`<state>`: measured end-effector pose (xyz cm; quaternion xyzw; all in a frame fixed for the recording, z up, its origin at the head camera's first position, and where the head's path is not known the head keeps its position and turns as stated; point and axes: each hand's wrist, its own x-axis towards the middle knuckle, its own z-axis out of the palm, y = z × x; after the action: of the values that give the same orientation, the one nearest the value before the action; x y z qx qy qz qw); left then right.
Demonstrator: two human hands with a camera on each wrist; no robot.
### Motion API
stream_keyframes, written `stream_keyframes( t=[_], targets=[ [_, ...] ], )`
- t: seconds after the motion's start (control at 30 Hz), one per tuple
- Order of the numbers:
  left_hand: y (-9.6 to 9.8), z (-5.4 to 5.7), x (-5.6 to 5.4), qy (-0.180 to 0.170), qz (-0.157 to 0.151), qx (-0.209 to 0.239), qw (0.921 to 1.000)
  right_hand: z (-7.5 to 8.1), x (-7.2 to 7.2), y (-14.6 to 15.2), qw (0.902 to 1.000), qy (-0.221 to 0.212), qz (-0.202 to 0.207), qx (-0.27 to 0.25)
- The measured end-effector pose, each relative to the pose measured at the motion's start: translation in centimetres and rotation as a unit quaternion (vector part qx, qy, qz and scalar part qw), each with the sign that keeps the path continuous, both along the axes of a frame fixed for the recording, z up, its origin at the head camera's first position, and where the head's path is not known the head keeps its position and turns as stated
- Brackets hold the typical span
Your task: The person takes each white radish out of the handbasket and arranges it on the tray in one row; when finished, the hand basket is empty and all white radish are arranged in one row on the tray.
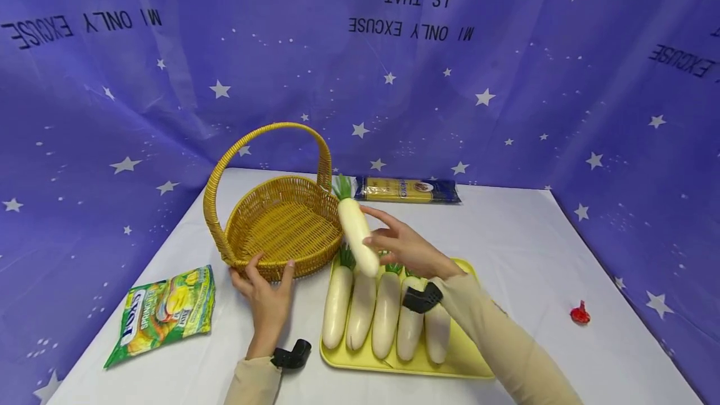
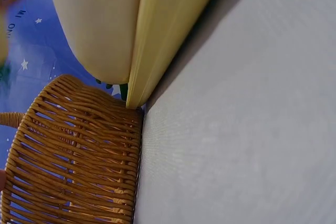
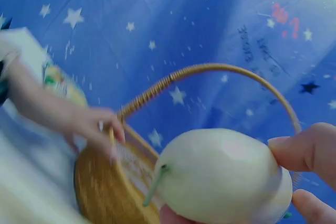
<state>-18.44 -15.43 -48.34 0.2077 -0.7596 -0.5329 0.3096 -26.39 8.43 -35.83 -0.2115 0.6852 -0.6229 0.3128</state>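
My right hand (image 1: 410, 245) holds a white radish (image 1: 358, 236) with a green leafy top, raised and tilted between the wicker basket (image 1: 284, 267) and the yellow tray (image 1: 394, 369). In the right wrist view the radish (image 3: 220, 177) appears end-on, fingers and thumb around it. My left hand (image 1: 264, 295) grips the near rim of the basket, which has a tall arched handle and a bare woven floor. Several more white radishes (image 1: 387, 317) lie side by side on the tray, beside the basket's right side. The left wrist view shows the basket's woven wall (image 2: 73, 150) close up.
A green snack bag (image 1: 169, 308) lies left of the basket. At the back edge of the white-covered table (image 1: 517, 236) lies a blue-and-yellow pasta packet (image 1: 407, 190). A small red object (image 1: 580, 313) sits far right. Blue starry cloth (image 1: 360, 80) hangs around the table.
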Motion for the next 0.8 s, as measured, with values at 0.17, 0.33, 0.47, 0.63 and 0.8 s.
stream_keyframes(
  t=[0.17,0.33,0.47,0.63,0.8],
  targets=[
    [-0.2,-0.2,0.2,0.011,0.002,0.001,0.9999,-1.4,2.6,6.7,0.9896,0.065,-0.089,0.093],
    [-0.5,-0.3,0.4,0.014,0.001,0.005,0.9999,-4.0,4.7,10.9,0.9735,0.077,-0.158,0.146],
    [-0.5,-0.3,0.4,0.004,-0.001,0.009,1.0,-6.1,6.1,13.3,0.9607,0.062,-0.206,0.175],
    [-0.2,-0.3,0.3,0.002,-0.004,0.009,1.0,-8.4,7.6,15.0,0.955,0.024,-0.238,0.176],
    [0.2,-0.3,0.1,0.009,-0.009,0.007,0.9999,-9.5,8.4,15.6,0.9463,0.018,-0.259,0.193]
  ],
)
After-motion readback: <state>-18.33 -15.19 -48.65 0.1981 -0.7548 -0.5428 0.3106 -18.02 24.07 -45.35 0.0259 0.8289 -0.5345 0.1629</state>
